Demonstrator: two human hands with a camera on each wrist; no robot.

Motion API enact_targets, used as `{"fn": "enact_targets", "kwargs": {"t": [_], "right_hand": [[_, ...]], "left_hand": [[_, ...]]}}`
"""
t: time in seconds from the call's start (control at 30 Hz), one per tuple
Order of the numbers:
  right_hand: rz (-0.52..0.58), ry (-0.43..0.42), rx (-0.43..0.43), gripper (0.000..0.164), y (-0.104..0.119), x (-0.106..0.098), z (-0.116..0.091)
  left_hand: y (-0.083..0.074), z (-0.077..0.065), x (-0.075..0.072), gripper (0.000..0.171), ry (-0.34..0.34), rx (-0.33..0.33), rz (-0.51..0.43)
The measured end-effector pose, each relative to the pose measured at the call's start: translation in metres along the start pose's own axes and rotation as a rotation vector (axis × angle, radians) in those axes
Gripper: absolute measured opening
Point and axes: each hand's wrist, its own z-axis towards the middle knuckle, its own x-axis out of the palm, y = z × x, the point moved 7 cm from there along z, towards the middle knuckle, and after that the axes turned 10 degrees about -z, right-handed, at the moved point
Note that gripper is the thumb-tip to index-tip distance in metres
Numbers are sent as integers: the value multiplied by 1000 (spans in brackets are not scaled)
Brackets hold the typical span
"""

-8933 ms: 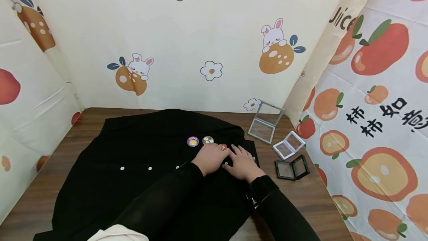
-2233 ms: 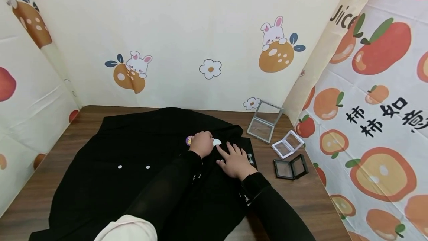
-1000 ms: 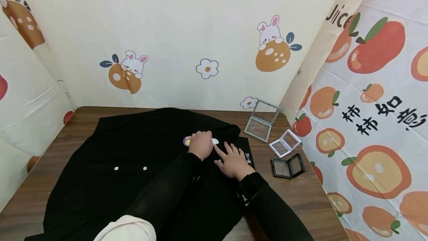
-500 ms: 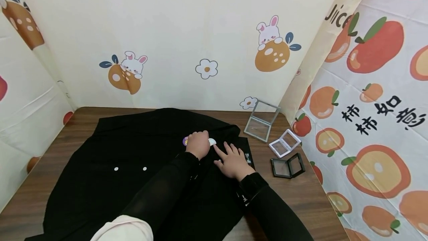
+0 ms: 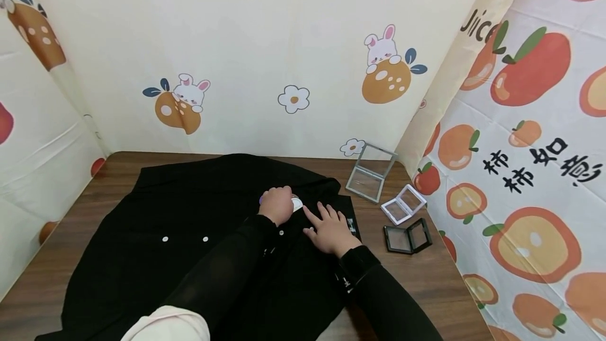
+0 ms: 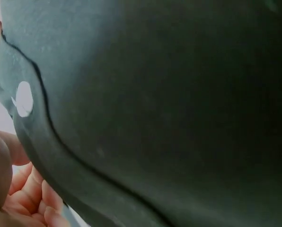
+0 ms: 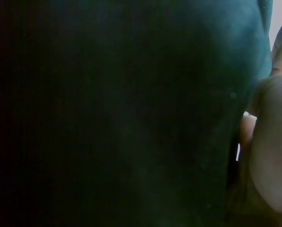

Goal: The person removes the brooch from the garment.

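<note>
A black shirt (image 5: pixel 118 246) with white buttons lies spread on the table. My left hand (image 5: pixel 277 205) is on its upper part, fingers curled, and grips a round badge (image 5: pixel 297 203), of which only a whitish piece shows at the hand's right side. A sliver of a purple badge (image 5: pixel 261 200) peeks out at the left of that hand. My right hand (image 5: pixel 329 228) rests on the shirt with fingers spread, its index fingertip close to the whitish badge. Dark cloth (image 6: pixel 131 104) fills most of the left wrist view, with a white button (image 6: pixel 24 99) and curled fingers (image 6: pixel 32 198) at its left.
Right of the shirt stand three open hinged cases with clear panes: a grey one (image 5: pixel 371 172), a white one (image 5: pixel 404 204) and a black one (image 5: pixel 407 236). The wooden table (image 5: pixel 454 299) meets fruit-printed cloth walls (image 5: pixel 236 41) at the back and sides.
Earlier three badges lay in view near both hands; the left hand now covers most of that row. Lately it has slid slightly left with the whitish badge, baring a shirt button. The right hand stays put.
</note>
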Motion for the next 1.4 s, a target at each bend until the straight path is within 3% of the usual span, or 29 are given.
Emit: {"fn": "enact_targets", "kwargs": {"t": [0.23,0.5,0.7,0.97,1.17,1.4], "right_hand": [[-7,8,-1,61,0,0,0],[24,4,14,61,4,-12,-9],[72,47,26,65,2,-12,-13],[128,53,28,71,-5,-10,-19],[177,-28,21,74,1,-20,-31],[358,-264,-84,61,29,-54,-50]], "left_hand": [[10,-1,1,9,74,4,-110],[14,-9,-11,7,98,-2,-224],[23,-26,-30,2,68,24,-301],[43,-49,-54,6,17,-60,-495],[50,-69,-72,7,-41,-95,-618],[50,-97,-74,8,-86,-130,-778]]}}
